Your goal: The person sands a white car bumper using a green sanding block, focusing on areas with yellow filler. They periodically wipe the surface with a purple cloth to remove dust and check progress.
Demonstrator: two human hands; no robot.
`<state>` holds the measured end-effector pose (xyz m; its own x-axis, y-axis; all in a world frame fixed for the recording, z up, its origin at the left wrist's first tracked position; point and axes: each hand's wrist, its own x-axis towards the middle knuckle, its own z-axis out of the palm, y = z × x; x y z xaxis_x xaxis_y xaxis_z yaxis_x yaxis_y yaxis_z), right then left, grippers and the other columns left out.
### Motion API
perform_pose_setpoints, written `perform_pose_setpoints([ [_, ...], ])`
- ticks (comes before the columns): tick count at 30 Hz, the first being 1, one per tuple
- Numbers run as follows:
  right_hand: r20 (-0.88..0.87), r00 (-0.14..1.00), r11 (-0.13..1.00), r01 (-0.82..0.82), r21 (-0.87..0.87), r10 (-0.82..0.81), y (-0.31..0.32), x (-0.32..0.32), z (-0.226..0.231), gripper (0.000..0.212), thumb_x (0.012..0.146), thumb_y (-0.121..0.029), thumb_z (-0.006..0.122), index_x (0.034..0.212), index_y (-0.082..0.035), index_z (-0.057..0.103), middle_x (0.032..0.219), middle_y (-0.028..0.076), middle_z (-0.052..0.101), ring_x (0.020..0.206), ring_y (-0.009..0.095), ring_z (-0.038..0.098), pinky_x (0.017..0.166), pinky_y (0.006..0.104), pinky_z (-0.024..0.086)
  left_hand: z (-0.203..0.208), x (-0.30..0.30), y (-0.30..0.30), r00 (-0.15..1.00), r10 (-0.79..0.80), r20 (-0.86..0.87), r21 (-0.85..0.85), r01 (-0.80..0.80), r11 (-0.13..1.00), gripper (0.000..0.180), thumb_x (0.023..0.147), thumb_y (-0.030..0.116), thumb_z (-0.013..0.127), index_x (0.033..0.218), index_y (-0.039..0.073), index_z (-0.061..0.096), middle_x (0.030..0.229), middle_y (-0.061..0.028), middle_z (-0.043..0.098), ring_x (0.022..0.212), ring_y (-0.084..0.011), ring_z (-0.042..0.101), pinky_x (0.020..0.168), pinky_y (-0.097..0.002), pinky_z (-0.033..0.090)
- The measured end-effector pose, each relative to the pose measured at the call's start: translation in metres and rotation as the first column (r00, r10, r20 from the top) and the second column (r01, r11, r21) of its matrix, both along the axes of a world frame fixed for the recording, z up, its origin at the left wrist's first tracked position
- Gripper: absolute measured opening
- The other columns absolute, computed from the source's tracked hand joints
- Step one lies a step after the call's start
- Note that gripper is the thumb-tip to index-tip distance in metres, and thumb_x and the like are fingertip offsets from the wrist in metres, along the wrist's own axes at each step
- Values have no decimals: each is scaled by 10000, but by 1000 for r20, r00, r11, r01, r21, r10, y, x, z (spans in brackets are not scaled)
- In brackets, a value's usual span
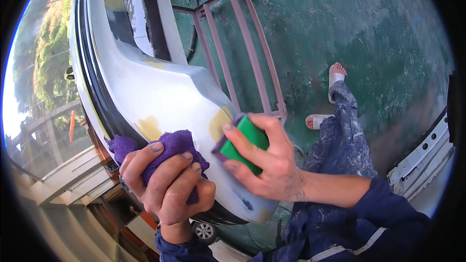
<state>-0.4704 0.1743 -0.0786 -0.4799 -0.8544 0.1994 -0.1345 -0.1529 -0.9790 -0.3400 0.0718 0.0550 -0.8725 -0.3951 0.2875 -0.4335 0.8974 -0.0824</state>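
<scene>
A car body panel (150, 87), white with yellowish filler patches, runs from the upper left down to the middle. My left hand (170, 189) is closed round a crumpled purple cloth (177, 148) over the panel's glass-side edge. In my right hand (274, 165) is a green sanding block (246, 141) with a dark purplish sheet along its face. That face is turned to the panel beside a yellowish filler patch (219, 122); whether it touches is hard to make out. My thumb and fingers grip the block's two sides.
A pinkish metal frame stand (247, 43) is on the green floor (310, 29) beyond the panel. Dark window glass (53, 92) with reflections lies on the left. A grey metal part (422, 150) is at the right edge. My sandalled feet (336, 80) are on the floor.
</scene>
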Motion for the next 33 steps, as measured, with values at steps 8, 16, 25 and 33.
perform_pose_setpoints([
  [8, 111, 993, 999, 27, 41, -31, 21, 17, -4, 523, 917, -261, 841, 1385, -49, 745, 1247, 258, 599, 1017, 405, 649, 853, 463, 570, -1, 5, 7, 1000, -1, 31, 22, 0, 1000, 210, 641, 94, 611, 846, 98, 658, 880, -72, 723, 994, -389, 664, 912, -546, 556],
  [16, 172, 981, 996, 88, -9, -86, 26, 27, -19, 521, 922, -241, 838, 1383, -24, 731, 1211, 251, 592, 999, 385, 661, 841, 457, 574, 3, 4, 9, 996, -13, 89, 61, 7, 998, 122, 686, 113, 619, 807, 104, 630, 862, -60, 705, 970, -364, 637, 874, -572, 547],
  [25, 271, 954, 991, 134, -3, -129, 23, 38, -26, 522, 953, -275, 820, 1389, -4, 726, 1249, 261, 596, 1039, 396, 673, 878, 467, 575, -4, 14, 7, 998, 20, 52, -38, -18, 999, 210, 819, 190, 686, 991, 69, 680, 1038, -123, 715, 1102, -414, 633, 997, -570, 535],
  [33, 221, 962, 985, 168, -21, -160, -22, 19, -33, 523, 960, -297, 814, 1399, -25, 727, 1202, 236, 588, 1003, 395, 654, 846, 455, 574, 6, 52, -23, 974, -103, 202, -115, 128, 985, 783, 1059, 769, 416, 1467, 111, 527, 1565, -269, 449, 1422, -552, 491, 1170, -737, 429],
])
